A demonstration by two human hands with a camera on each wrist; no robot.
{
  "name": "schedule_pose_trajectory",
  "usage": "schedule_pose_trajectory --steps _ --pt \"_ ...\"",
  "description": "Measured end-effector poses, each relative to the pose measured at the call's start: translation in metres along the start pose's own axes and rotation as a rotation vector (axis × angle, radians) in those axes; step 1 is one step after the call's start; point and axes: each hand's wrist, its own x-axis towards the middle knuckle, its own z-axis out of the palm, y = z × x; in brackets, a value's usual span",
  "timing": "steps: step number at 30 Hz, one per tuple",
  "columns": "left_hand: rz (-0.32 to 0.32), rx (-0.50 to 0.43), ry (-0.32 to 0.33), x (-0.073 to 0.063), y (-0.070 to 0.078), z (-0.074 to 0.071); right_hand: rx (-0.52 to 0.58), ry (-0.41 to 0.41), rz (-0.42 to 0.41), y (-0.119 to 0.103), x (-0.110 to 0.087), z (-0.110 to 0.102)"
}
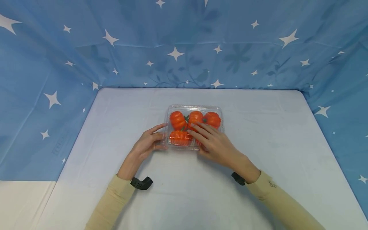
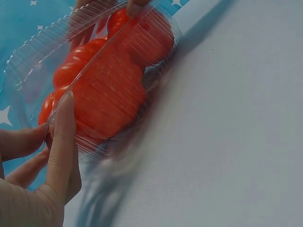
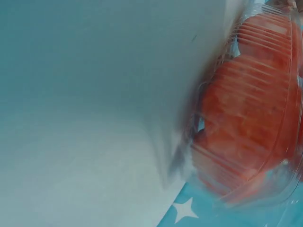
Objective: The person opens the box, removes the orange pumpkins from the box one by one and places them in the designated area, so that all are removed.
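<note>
A clear plastic clamshell box (image 1: 195,147) sits on the white table, with several ribbed orange-red fruits like tomatoes or small pumpkins (image 1: 178,120) inside; green stems show on some. My left hand (image 1: 148,142) grips the box's left side; in the left wrist view, its thumb lies at the rim, the other fingers behind. My right hand (image 1: 214,142) reaches over the front right part, its fingers lying over the lid and its thumb at the front edge. That hand covers some of the fruit. In the right wrist view the box (image 3: 246,109) is blurred at the right.
A white cloth covers the table (image 1: 276,137) around the box. Blue curtains with white stars (image 1: 175,53) hang behind the table and along both sides. Each wrist wears a dark camera mount (image 1: 141,183).
</note>
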Motion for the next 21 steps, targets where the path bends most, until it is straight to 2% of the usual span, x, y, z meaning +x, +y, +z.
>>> schedule_pose_trajectory --steps 14,21 --pt "0.014 0.051 -0.009 -0.002 0.001 -0.002 0.050 0.058 0.011 0.010 -0.020 -0.008" --pt "0.007 0.071 -0.009 0.000 0.000 -0.003 0.073 0.051 0.025 0.013 -0.029 -0.011"
